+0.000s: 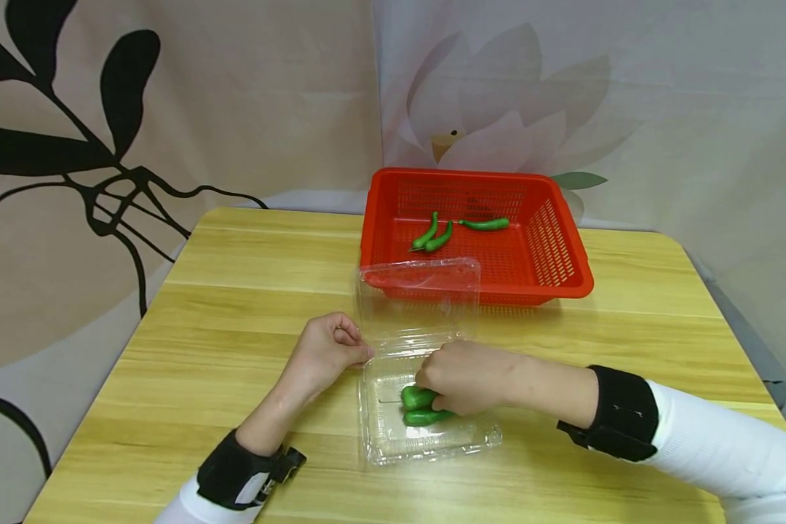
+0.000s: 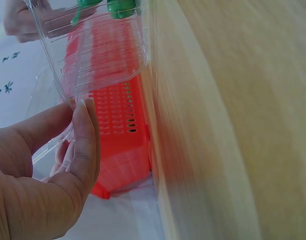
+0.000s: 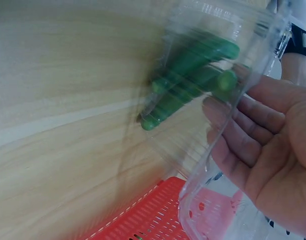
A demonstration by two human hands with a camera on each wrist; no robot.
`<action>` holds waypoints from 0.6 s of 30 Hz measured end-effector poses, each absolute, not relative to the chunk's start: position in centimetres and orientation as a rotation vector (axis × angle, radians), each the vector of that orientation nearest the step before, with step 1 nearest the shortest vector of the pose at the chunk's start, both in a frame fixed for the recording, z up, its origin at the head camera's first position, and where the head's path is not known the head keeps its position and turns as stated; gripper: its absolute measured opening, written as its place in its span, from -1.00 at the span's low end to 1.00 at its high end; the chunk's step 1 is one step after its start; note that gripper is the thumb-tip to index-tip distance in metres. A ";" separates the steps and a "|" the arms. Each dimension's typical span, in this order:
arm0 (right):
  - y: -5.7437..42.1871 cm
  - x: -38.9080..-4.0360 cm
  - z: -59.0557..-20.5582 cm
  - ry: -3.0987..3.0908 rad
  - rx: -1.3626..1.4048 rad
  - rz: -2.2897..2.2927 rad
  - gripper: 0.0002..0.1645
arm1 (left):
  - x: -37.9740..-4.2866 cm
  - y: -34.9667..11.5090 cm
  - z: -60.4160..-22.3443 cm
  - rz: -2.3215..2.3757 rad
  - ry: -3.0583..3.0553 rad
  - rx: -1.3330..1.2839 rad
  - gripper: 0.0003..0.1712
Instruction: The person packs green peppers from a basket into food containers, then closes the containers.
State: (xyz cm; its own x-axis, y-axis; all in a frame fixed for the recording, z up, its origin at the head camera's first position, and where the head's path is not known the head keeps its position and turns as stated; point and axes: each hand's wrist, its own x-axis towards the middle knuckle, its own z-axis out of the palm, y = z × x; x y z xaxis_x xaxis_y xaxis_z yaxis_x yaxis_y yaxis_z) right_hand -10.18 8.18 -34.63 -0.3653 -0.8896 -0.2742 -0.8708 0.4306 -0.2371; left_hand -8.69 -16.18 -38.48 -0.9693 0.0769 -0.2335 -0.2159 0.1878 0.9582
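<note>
Container [image 1: 393, 442], clear and hinged, is lying open on the wooden surface [image 1: 282, 269] in the head view, its lid [image 1: 419, 313] overlapping the near left corner of a red basket [image 1: 553, 225] in sight. Green peppers [image 1: 427, 418], at least two, are resting in the container's near half. The left hand [image 1: 327, 348] is holding the left edge by the hinge. The right hand [image 1: 468, 375] is bending over the peppers, its thumb and fingers reaching down to them. Three other peppers [image 1: 486, 224] are lying in the basket, two close together toward the left and one to their right. Both wrists are wearing black bands [image 1: 622, 415] next to white sleeves [image 1: 714, 444].

In the left wrist view, the left grip is clamping on the clear rim, thumb and fingertips pressing together. The basket is standing beyond, and green is showing at the top edge.

In the right wrist view, the peppers are showing blurred through the clear plastic, one end lying right by the right hand's curving fingers. Whether that grip is pinching a pepper, one cannot tell.
</note>
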 end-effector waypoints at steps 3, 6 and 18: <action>8.2 -10.2 -34.9 2.320 -1.486 -0.075 -0.74 | -8.6 -16.2 -38.4 1.855 2.240 -0.129 -0.72; 8.1 -10.2 -35.2 2.307 -1.480 -0.090 -0.73 | -8.6 -16.2 -38.4 1.847 2.251 -0.122 -0.72; 8.0 -10.3 -35.6 2.298 -1.478 -0.074 -0.72 | -8.7 -16.2 -38.5 1.864 2.231 -0.128 -0.72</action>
